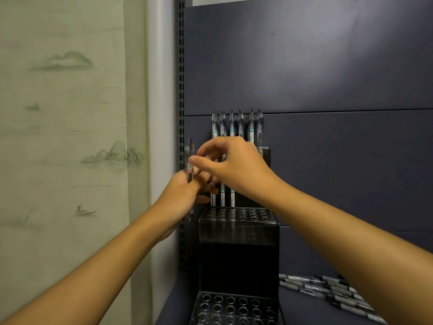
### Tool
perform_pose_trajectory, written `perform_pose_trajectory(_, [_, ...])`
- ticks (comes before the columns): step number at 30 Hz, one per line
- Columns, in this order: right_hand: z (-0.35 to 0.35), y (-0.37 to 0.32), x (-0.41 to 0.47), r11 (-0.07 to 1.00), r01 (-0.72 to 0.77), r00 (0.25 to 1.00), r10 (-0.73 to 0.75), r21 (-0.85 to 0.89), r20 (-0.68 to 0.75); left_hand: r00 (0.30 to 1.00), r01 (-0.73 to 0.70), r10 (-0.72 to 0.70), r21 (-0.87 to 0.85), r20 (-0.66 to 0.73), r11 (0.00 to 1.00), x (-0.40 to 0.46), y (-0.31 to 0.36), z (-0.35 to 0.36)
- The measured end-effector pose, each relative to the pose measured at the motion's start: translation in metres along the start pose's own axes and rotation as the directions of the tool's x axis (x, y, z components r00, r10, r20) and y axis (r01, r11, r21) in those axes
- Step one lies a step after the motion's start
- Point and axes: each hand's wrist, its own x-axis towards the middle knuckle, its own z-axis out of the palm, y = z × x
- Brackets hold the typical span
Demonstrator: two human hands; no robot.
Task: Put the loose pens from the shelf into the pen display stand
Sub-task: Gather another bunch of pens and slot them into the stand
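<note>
Black stand (237, 227) shows roughly nine pens; left hand (181, 192) grips one pen (189, 160), right hand (230, 164) pinches it.

No text, brand, number or sign before you can be read. The pens standing in the pen display stand (237, 227) carry pale label bands with teal tips (232, 198), and you can make out dark marks along them, but the printing is too small and blurred to make out any letter. The loose pens (328, 292) lying on the shelf (302, 310) at lower right also bear light label strips whose print is likewise illegible.
</note>
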Motion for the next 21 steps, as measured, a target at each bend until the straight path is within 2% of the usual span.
perform_pose_trajectory(9, [0.002,0.002,-0.004,0.999,-0.034,0.999,0.034,0.012,-0.01,1.0,-0.006,0.005,0.038,0.016,0.999,0.001,0.003,0.016])
perform_pose_trajectory(15, [0.001,0.009,-0.008,0.989,-0.081,0.995,0.087,0.123,-0.044,0.998,-0.026,0.022,0.053,0.062,0.998,0.004,-0.001,0.015])
perform_pose_trajectory(18, [-0.008,0.012,-0.003,0.973,-0.087,0.987,0.113,0.215,-0.111,0.997,0.02,-0.021,0.008,0.068,1.0,0.003,-0.004,0.006])
perform_pose_trajectory(21, [-0.027,0.02,0.003,0.968,-0.091,0.972,0.138,0.236,-0.19,0.996,0.081,-0.08,-0.018,0.047,0.997,0.0,-0.012,-0.014])
